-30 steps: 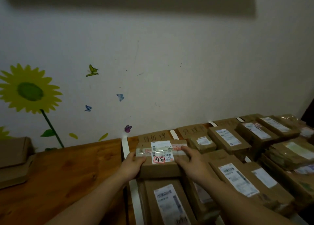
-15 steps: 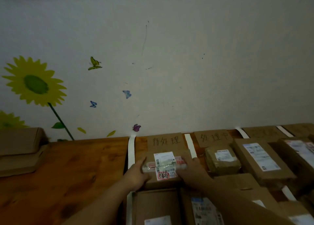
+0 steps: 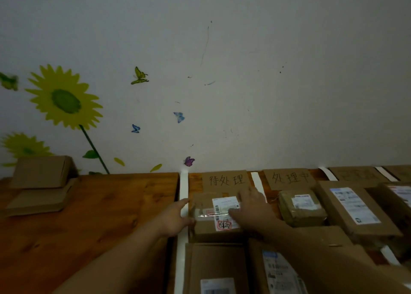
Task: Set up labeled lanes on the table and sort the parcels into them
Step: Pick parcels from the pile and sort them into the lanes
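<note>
Risks first. Crowded right of centre on the wooden table (image 3: 89, 216), across the lower half of the frame: little slack between boxes, so easy to nudge a neighbour over a line with any shove.

At lower centre, the parcel (image 3: 206, 229), lying flat in the leftmost lane, just below the card marked 待处理 (image 3: 224, 179) and just beside the white tape strip (image 3: 183, 189). Liable to end up skewed or riding over that strip if pushed from one side only. Liable too to slide up over the card and hide the writing.

Left of it, the left hand (image 3: 175, 219): loose and wide, fingers straight along the parcel's left edge and over the strip, gripping nothing. Enough of a brush there to lift or wrinkle the tape.

On the parcel's upper right, the right hand (image 3: 253, 207): flat, fingers spread, holding nothing. Easy to knock the small wrapped parcel (image 3: 300, 207) in the next lane, below the card marked 处理中 (image 3: 289, 178), with a careless sweep rightward.

Then the unclear. Cut off at the right edge of the frame: the rest of the table, so no telling how many lanes in all. Cropped at the bottom edge: the nearer boxes (image 3: 218, 265), with labels only partly shown. Hidden under the right forearm at lower right: parts of more boxes. Too dim to read: the third card (image 3: 355, 173), right of centre against the wall. Too small and blurred: the print on every shipping label, and the red stamp on the parcel. Impossible to tell whether the left thumb actually touches the cardboard.
</note>
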